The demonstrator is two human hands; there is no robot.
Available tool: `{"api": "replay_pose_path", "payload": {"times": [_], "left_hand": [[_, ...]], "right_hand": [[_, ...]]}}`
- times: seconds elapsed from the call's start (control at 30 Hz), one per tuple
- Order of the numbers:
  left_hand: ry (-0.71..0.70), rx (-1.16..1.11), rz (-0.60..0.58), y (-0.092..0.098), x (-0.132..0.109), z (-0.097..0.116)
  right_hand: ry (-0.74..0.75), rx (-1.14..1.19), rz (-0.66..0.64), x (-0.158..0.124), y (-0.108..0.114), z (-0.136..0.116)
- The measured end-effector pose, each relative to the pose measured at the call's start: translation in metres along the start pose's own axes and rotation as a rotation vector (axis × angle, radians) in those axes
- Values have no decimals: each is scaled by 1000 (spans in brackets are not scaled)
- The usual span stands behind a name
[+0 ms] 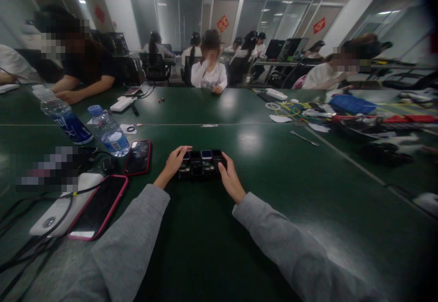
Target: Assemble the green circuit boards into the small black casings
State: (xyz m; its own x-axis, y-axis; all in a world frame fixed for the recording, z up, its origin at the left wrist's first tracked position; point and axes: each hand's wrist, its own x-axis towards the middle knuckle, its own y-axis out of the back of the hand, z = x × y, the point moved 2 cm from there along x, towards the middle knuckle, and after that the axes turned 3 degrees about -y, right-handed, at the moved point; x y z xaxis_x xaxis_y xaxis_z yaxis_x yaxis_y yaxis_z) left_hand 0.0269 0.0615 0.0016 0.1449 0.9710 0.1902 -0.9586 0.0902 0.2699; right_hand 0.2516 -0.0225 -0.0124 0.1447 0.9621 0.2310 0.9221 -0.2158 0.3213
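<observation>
A black electronic device (196, 165) with small screens and exposed circuit parts lies in front of me at the middle of the green table (205, 229). My left hand (174, 163) grips its left end, fingers over the far edge. Around the right end my right hand (230, 174) is closed, the thumb on the near side and the fingers behind. Both grey sleeves reach in from the bottom of the view. What the device is exactly cannot be made out.
To the left are two water bottles (111, 131), a red-cased phone (138, 157), a pink-cased phone (99, 206), a white power bank (65, 206) and cables. A wrench (304, 138), blue tray (352, 104) and tangled wires lie right. Several people sit beyond.
</observation>
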Motion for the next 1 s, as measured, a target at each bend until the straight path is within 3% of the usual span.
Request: {"api": "replay_pose_path", "payload": {"times": [0.13,0.2,0.3,0.53,0.77,0.83,1.0], "left_hand": [[-37,-147,89,7,2,-5],[17,-218,153,14,2,-9],[91,-252,147,23,-2,-14],[96,-194,107,20,-24,-13],[-123,160,2,8,-52,13],[-223,285,-38,5,-60,19],[-421,574,-93,0,-70,27]], "right_hand": [[-24,88,78,10,7,5],[-61,147,106,16,10,9],[-117,225,137,23,13,15],[-95,245,165,22,11,17],[-76,223,265,15,22,12],[-36,162,215,10,24,7],[174,-111,-63,-4,17,-7]]}}
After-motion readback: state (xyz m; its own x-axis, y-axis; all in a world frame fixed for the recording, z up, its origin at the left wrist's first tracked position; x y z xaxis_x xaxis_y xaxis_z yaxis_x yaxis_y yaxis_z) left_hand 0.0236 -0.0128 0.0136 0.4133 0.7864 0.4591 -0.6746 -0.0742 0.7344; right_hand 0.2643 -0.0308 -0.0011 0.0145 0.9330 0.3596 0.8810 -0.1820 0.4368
